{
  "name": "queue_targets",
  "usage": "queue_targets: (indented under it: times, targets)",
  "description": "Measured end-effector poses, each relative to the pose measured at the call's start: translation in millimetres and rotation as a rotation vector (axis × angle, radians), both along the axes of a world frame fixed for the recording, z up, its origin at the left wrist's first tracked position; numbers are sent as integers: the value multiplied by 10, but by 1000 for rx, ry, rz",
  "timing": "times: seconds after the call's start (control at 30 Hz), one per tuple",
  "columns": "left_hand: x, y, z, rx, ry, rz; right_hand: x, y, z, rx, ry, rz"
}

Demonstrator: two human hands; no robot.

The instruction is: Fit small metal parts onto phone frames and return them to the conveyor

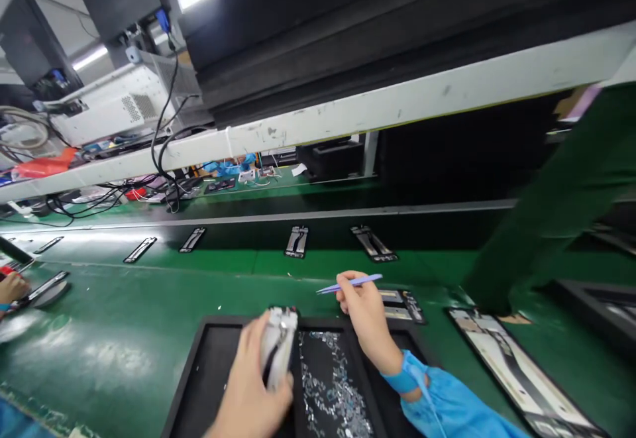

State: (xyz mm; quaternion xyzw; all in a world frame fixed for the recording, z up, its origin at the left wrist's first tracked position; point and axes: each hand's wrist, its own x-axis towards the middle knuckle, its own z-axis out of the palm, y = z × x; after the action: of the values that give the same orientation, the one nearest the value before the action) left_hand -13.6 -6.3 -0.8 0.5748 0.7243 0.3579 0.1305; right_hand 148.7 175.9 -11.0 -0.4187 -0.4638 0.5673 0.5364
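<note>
Here, a silver-and-white phone frame (278, 345) sits low in the centre of the view, held on edge in the left hand (248, 378), with the fingers (256, 335) curled closed around it, just above a black tray (209, 358). The right hand (365, 315), in a bright blue sleeve (447, 405), hovers near the frame, its fingers pinched together on a slim lilac plastic pick (350, 283) whose tip points left and touches nothing. A loose scatter of small silvery pieces (332, 385) covers the tray's dark lining, unsorted as far as the view shows. Just past the tray lies another phone frame (401, 305), and more frames (297, 241) sit spaced in a row along the green desk (99, 352), none of them being handled. A large framed panel (517, 372) lies to the right. At the far left edge, another person's hand (12, 289) works at the desk, beneath a long white beam (348, 120).
</note>
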Motion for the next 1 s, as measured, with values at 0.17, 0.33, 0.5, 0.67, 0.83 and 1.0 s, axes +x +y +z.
queue_targets:
  times: [0.17, 0.33, 0.5, 0.67, 0.83, 1.0]
  targets:
    - [-762, 1526, 291, -112, 153, 128, -38, 51, -60, -52, 80, -3]
    - [-1022, 2425, 200, -160, 246, 225, -30, 103, -100, -83, 96, -29]
    - [-900, 2780, 127, -168, 345, 259, -13, 190, -115, -122, 112, -32]
    - [-268, 3129, -118, -172, 389, 214, -19, 263, -138, -174, 117, -43]
    - [168, 3226, -215, -209, 356, 255, 27, 249, -150, -154, 116, -50]
    - [249, 3128, -8, -249, 310, 272, 51, 228, -95, -111, 106, -60]
